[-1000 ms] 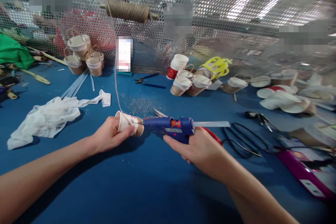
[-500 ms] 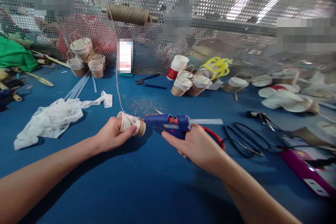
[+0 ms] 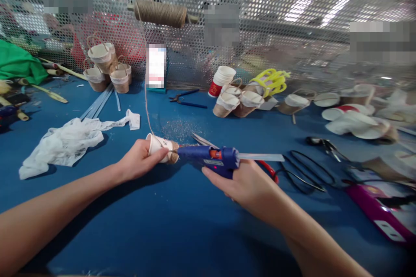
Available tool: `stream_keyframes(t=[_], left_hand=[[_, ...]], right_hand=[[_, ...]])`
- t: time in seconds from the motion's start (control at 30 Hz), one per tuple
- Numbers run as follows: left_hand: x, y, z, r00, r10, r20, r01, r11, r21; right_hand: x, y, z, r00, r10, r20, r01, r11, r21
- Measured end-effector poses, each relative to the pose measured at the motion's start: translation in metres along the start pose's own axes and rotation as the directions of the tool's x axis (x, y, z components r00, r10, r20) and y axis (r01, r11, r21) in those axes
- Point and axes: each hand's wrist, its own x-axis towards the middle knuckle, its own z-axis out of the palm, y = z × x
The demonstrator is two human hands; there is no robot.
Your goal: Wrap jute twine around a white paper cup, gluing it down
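My left hand (image 3: 143, 158) is wrapped round a white paper cup (image 3: 156, 143) lying on its side, its mouth turned to the left. Brown twine covers the base end of the cup. From a twine spool (image 3: 160, 13) on the mesh wall, a single strand (image 3: 146, 99) runs down to the cup. My right hand (image 3: 238, 179) grips a blue hot glue gun (image 3: 208, 156), whose nozzle is at the twine-wrapped end. A clear glue stick (image 3: 261, 156) sticks out of its back. Scissors (image 3: 203, 140) with red handles lie partly hidden behind the gun.
White lace ribbon (image 3: 63, 145) lies at left, near glue sticks (image 3: 100, 104). Twine-covered cups (image 3: 102, 58) are stacked behind. Pliers (image 3: 188, 98), stacked paper cups (image 3: 222, 80) and finished baskets (image 3: 227, 103) stand further back. A black cable (image 3: 308, 169) and a purple power strip (image 3: 377, 210) are at right.
The glue gun has shifted slightly down and right, its nozzle staying by the cup's base end. The cup has turned a little in my left hand. More of the scissors shows.
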Motion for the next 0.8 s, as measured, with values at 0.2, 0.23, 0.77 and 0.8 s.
stream_keyframes(t=[0.2, 0.23, 0.77, 0.8], left_hand=[[0.0014, -0.0005, -0.0003, 1.000, -0.014, -0.015, 0.014, 1.000, -0.003], [0.0014, -0.0005, -0.0003, 1.000, -0.011, -0.020, 0.012, 1.000, 0.004], [-0.0012, -0.0008, 0.0011, 0.997, 0.067, -0.039, -0.063, 0.994, 0.090], [-0.0016, -0.0008, 0.0011, 0.996, 0.084, -0.039, -0.079, 0.990, 0.116]], right_hand=[[0.0010, -0.0030, 0.0002, 0.997, -0.073, -0.029, 0.070, 0.995, -0.069], [0.0009, -0.0035, 0.0003, 0.997, -0.072, -0.028, 0.069, 0.994, -0.081], [0.0017, -0.0021, -0.0001, 0.998, 0.064, -0.010, -0.064, 0.998, -0.006], [0.0021, -0.0026, -0.0003, 0.997, 0.077, -0.014, -0.077, 0.997, 0.001]])
